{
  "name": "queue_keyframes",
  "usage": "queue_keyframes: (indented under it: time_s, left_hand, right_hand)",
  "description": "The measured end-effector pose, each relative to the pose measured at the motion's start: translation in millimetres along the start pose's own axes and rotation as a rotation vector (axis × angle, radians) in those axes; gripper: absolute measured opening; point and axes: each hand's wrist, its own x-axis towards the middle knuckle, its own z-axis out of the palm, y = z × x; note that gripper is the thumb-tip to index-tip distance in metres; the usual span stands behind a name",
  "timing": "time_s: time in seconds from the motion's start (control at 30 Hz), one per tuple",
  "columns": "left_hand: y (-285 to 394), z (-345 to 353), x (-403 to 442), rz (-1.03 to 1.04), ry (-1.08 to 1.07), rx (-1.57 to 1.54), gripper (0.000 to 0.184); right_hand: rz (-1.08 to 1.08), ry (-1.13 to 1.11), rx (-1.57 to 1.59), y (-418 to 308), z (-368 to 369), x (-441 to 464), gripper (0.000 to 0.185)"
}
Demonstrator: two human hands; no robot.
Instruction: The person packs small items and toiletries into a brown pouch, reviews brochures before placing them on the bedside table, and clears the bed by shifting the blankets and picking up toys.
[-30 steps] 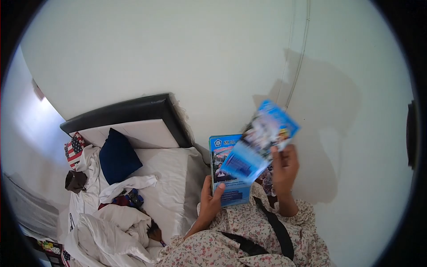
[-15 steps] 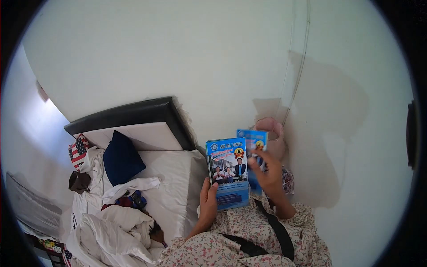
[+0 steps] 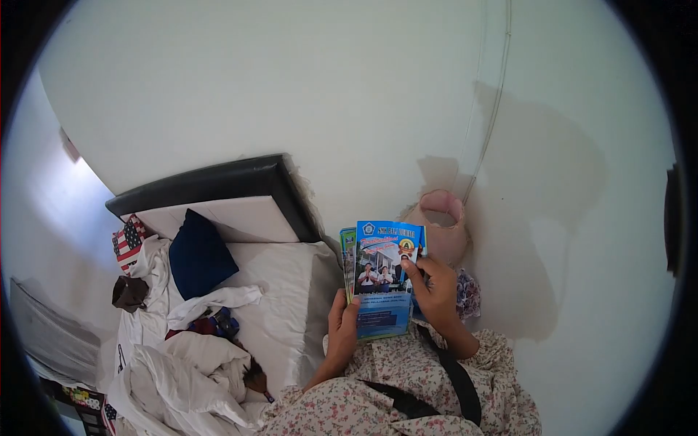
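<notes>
In my left hand (image 3: 342, 325) is a stack of brochures (image 3: 347, 254), gripped by its lower left side with the thumb in front. A blue brochure (image 3: 382, 301) with printed photos and red lettering lies over the front of this stack, shifted to the right of it. My right hand (image 3: 436, 292) pinches that blue brochure at its right side, thumb on the front. Another blue edge shows behind it near my right fingers; how many brochures the right hand holds is hidden.
To the left stands a bed (image 3: 273, 291) with a black headboard (image 3: 211, 178), a dark blue pillow (image 3: 202, 254) and a rumpled white blanket (image 3: 174, 378). A pink container (image 3: 447, 243) is in the corner behind my hands, with a patterned cloth (image 3: 468, 294) below it.
The front brochure has slid right off the stack's left part, uncovering a greenish one beneath. My right hand, earlier holding a blurred brochure apart, is now at the front brochure's right edge.
</notes>
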Motion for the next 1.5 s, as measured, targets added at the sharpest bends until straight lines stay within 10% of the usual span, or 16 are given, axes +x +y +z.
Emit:
queue_keyframes:
  time_s: [0.4, 0.63, 0.77, 0.87, 0.97, 1.1, 1.5]
  left_hand:
    - [-5.9, -5.2, -3.5, 0.021, -0.061, -0.057, 0.027]
    - [-13.8, -16.8, 0.8, -0.089, -0.224, -0.154, 0.040]
    - [-53.3, -34.0, 15.0, 0.024, -0.281, -0.046, 0.043]
    - [-62.3, -43.4, 17.8, -0.015, -0.327, -0.027, 0.045]
    - [-29.7, -27.1, 7.7, -0.120, -0.333, -0.069, 0.045]
    - [-20.1, -19.2, -1.4, -0.162, -0.212, -0.070, 0.047]
    - [-20.9, -17.1, -1.6, -0.153, -0.256, -0.108, 0.047]
  right_hand:
    - [-0.063, 0.689, -0.436, 26.5, -60.2, 30.7, 0.015]
    - [-0.073, 0.422, -0.056, 40.2, -22.8, 30.6, 0.037]
    - [0.217, -0.063, 0.684, 44.8, 12.3, 21.8, 0.035]
    - [-0.004, -0.351, 0.582, 46.0, 12.6, 12.9, 0.031]
    - [0.251, -0.407, 0.761, 58.5, 20.6, 5.5, 0.026]
    - [0.136, 0.039, 0.510, 43.6, 18.3, 10.7, 0.020]
    - [0.048, 0.107, 0.293, 12.8, 4.7, -12.8, 0.018]
